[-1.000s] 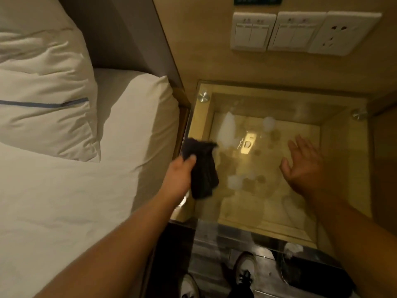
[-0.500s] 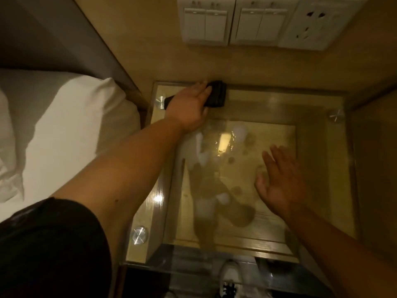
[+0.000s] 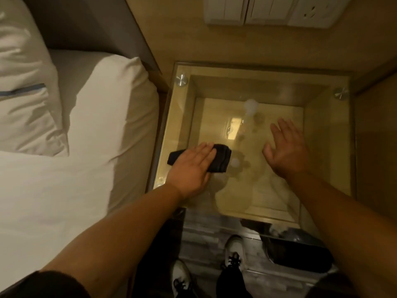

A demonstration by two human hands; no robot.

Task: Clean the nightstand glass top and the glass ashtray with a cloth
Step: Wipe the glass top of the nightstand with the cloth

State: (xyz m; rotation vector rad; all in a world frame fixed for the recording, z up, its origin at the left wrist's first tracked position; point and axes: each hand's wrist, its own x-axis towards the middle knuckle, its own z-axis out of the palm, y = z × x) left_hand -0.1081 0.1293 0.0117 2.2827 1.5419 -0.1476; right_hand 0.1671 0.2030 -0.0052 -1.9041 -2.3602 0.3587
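Cloth [image 3: 221,157] under left hand [image 3: 190,168], apparently flat

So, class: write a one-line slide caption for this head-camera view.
Left hand presses a dark cloth flat on the nightstand glass top; right hand is spread open.

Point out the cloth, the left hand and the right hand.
cloth [image 3: 221,158], head view, its folded right part beyond the fingers.
left hand [image 3: 190,168], head view, back of the hand.
right hand [image 3: 286,150], head view, back of the hand.
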